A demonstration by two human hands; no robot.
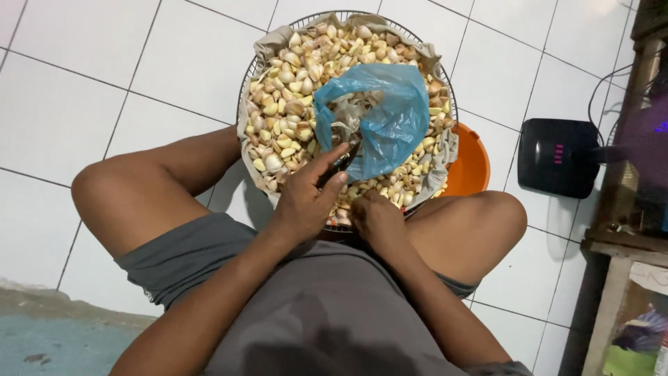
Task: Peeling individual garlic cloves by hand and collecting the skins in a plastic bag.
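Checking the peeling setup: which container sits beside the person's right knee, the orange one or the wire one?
The orange plastic bowl; it peeks from under the garlic-filled wire basket, which sits between both knees.

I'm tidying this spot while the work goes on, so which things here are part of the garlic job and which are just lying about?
In use:
left hand
right hand
garlic cloves
cloth-lined wire basket
blue plastic bag, holding what look like peels

Lying about:
orange bowl, beside the basket
black device
wooden stand

A seated person's left hand (306,198) and right hand (376,217) are resting at a wire basket (245,76) of garlic cloves (292,90), where a blue plastic bag (390,115) is lying; an orange bowl (470,167) is sitting beside it.
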